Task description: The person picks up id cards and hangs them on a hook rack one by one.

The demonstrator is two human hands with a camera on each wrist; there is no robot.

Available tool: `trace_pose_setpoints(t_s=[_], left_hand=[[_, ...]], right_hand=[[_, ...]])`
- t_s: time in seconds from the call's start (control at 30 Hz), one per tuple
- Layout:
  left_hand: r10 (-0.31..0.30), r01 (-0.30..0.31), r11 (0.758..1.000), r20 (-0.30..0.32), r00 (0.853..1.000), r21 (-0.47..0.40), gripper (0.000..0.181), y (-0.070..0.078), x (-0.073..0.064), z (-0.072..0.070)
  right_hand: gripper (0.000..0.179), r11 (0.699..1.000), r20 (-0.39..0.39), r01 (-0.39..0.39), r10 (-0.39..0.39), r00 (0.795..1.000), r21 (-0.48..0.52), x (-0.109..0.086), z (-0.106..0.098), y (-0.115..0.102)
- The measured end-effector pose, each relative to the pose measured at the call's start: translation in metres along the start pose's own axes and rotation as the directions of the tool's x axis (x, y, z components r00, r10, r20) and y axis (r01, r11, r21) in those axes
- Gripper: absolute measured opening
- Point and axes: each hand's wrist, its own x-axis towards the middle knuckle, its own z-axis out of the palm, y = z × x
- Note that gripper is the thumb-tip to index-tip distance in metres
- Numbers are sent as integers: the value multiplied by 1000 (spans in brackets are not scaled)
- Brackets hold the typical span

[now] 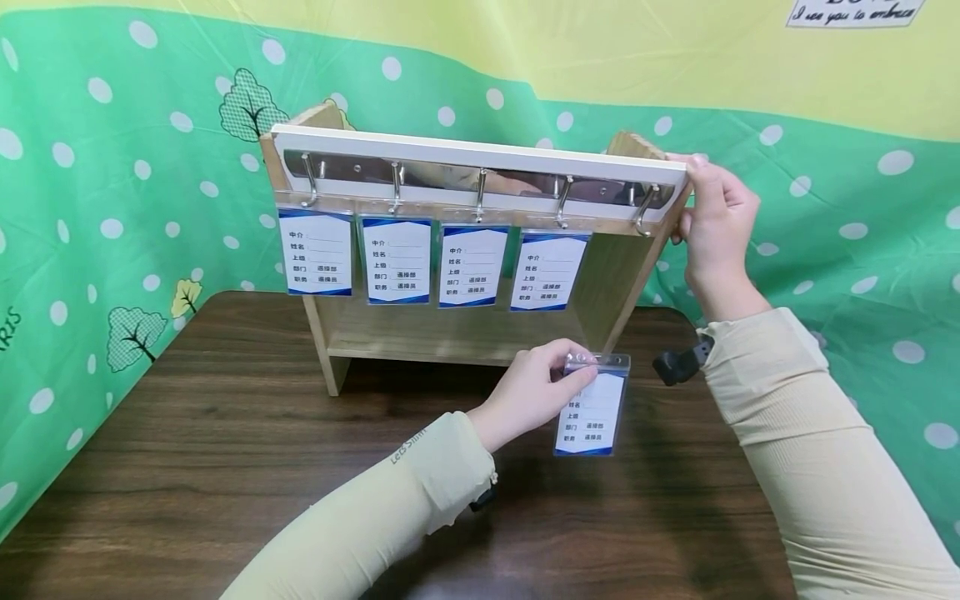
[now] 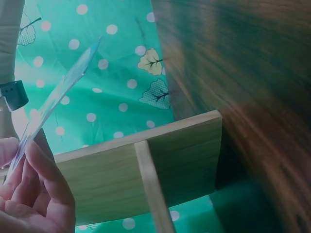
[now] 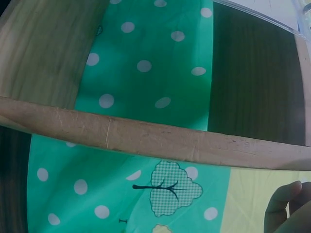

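Observation:
A clear plastic badge holder (image 1: 588, 417) with a white and blue card is pinched at its top edge by my left hand (image 1: 536, 385). It is held in front of the wooden rack (image 1: 450, 329), below the right end. In the left wrist view the badge holder (image 2: 60, 90) appears nearly edge-on between thumb and fingers. My right hand (image 1: 720, 217) grips the rack's upper right corner; in the right wrist view only some fingers (image 3: 282, 206) show. Several like badge holders (image 1: 315, 252) hang from the metal hooks (image 1: 480, 192). The rightmost hook (image 1: 645, 208) carries nothing.
The rack stands tilted on a dark wooden table (image 1: 187, 417). A green and yellow curtain (image 1: 450, 58) with white dots hangs close behind. A black device (image 1: 678, 362) is strapped at the right wrist.

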Motion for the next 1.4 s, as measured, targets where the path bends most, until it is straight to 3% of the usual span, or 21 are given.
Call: trace_pose_setpoints(t_s=[0.37,0.87,1.2,1.4], left_hand=[[47,-46,998,-15,999,43,20,15,6,-11],[186,-176,975,-65,980,137,24,49,20,-33],[231,-220,968,-87,969,121,26,69,36,-43],[221,-197,960,-108,969,202,28,81,48,-48]], right_hand=[[23,1000,9,6,-6,1000,11,0,0,0],[24,1000,-5,-13,13,1000,3,0,1,-1],[24,1000,5,-15,15,1000,14,0,0,-1],[25,1000,13,-12,12,1000,25,1,0,0]])
